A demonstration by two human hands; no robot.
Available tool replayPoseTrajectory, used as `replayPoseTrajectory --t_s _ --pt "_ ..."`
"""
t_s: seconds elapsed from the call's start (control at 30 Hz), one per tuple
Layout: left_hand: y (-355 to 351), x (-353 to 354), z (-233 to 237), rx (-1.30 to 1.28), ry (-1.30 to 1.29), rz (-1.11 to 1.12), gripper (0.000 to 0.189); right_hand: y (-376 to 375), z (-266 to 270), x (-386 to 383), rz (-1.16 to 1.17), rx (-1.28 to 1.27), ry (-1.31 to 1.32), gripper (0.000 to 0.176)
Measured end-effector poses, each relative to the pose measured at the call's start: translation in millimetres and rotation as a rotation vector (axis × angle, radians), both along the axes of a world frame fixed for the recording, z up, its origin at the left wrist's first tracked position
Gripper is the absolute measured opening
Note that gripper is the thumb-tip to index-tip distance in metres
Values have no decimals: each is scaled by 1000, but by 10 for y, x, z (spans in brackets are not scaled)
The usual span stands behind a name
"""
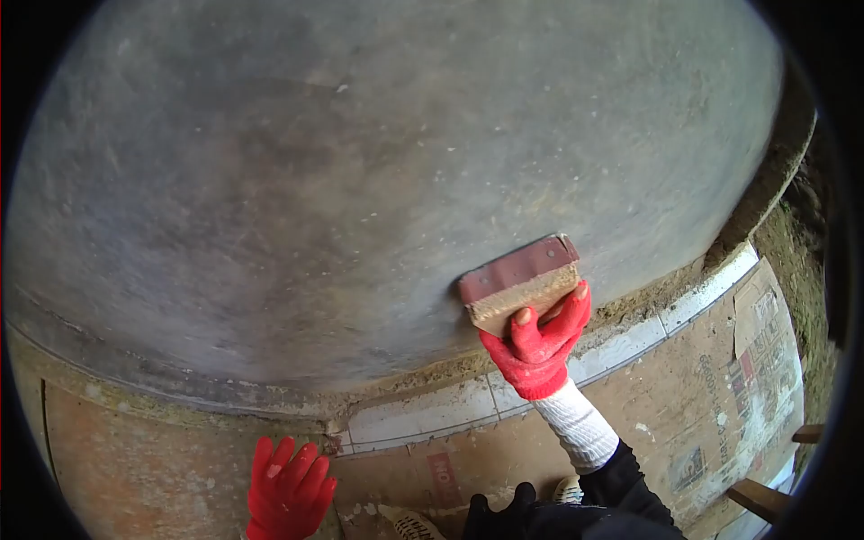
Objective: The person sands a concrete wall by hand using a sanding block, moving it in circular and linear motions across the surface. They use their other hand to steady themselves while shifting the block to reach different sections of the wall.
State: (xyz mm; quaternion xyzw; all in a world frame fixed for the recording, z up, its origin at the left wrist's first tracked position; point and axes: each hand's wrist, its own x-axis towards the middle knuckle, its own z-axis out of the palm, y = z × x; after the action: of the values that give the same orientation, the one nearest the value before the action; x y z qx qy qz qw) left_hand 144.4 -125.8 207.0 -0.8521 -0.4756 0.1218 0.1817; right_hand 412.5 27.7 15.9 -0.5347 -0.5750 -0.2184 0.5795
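My right hand (540,346), in a red glove with a white knitted cuff, grips a block (522,283) with a dark red face and a rough tan body. The block lies against the large grey curved surface (315,180), right of centre. My left hand (288,490), also in a red glove, is at the lower left with its fingers spread and nothing in them. It is below the edge of the grey surface, apart from it.
White tiles (423,414) run along the foot of the curved surface. Flattened cardboard (666,405) covers the floor below them. Patterned shoes (414,524) show at the bottom edge. Wooden legs (756,498) stand at the lower right.
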Motion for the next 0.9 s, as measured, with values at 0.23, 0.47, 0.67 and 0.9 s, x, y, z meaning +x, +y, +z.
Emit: replayPoseTrajectory --t_s 0.23,0.47,0.67,0.9 --pt "-90 20 -101 -2 -215 -54 32 -57 -1054 -266 101 -3 -30 118" --pt "229 343 -653 -109 -423 -96 33 -3 -93 -553 124 82 5 106" --pt "120 513 -1601 -79 -984 405 45 -26 -911 -705 280 66 -114 93" --pt "351 972 -1911 212 -1274 467 61 -70 -184 -876 311 94 -113 86"
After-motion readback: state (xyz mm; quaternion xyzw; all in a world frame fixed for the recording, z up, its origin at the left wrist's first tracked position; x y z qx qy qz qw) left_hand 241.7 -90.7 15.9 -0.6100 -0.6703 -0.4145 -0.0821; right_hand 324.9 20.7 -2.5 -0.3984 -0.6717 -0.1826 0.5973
